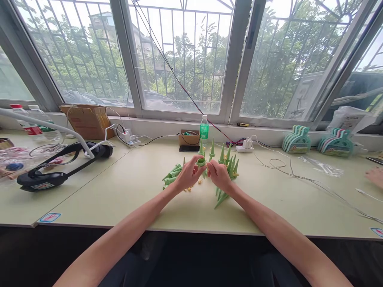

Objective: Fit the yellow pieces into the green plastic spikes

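My left hand [188,175] pinches a green plastic cone piece [201,161] by its round open rim, at the middle of the pale green table [134,199]. My right hand [220,175] is right beside it, fingertips at the same piece. Several green cones [172,175] lie flat to the left of my left hand. More cones stand upright [223,153] behind my hands, and others lie under my right wrist [220,199]. Small yellow bits [189,189] are scattered below my left hand.
A green-labelled bottle [204,129] and a small cardboard box [189,138] stand by the window sill. A black headset [60,165] and a brown carton [86,119] are at left. Cables [278,163] trail right; stacked green packs [297,140] and another person's hand [374,176] are at far right.
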`<state>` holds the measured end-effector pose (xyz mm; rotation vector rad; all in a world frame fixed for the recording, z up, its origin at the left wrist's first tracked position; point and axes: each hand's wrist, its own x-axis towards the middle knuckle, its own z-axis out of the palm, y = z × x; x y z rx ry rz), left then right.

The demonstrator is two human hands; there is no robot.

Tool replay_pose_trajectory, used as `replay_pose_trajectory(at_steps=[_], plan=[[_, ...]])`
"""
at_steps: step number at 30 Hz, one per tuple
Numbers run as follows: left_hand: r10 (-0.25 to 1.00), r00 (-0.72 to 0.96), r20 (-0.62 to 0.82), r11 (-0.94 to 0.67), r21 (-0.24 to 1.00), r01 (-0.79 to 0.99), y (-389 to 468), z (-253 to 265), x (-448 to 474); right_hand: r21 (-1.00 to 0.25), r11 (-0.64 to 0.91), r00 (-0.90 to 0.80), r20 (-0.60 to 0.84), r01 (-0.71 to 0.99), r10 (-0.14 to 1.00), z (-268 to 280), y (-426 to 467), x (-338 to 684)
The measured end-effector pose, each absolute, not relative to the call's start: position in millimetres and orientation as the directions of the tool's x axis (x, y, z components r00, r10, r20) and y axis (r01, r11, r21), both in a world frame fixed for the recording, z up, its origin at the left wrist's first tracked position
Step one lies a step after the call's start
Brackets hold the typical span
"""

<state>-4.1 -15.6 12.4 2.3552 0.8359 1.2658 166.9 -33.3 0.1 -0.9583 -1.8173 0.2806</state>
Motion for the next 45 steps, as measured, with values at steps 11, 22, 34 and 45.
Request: replay_pose_trajectory(at_steps=[11, 22, 34, 45], plan=[[0.766, 0.225, 0.602, -0.64, 0.749, 0.173, -17, 20, -1, -0.573, 0.667, -0.148, 0.696, 0.476, 0.703, 3, -36, 167], [0.776, 0.342, 0.529, -0.612, 0.763, 0.208, -22, 20, -3, -0.608, 0.662, -0.193, 0.656, 0.438, 0.73, 4, -36, 167], [0.741, 0.396, 0.542, -0.633, 0.761, 0.142, -18, 18, -5, -0.647, 0.634, -0.188, 0.622, 0.425, 0.76, 2, -34, 168], [0.693, 0.409, 0.594, -0.708, 0.667, 0.231, -22, 21, -4, -0.559, 0.639, -0.179, 0.662, 0.529, 0.728, -5, -26, 171]])
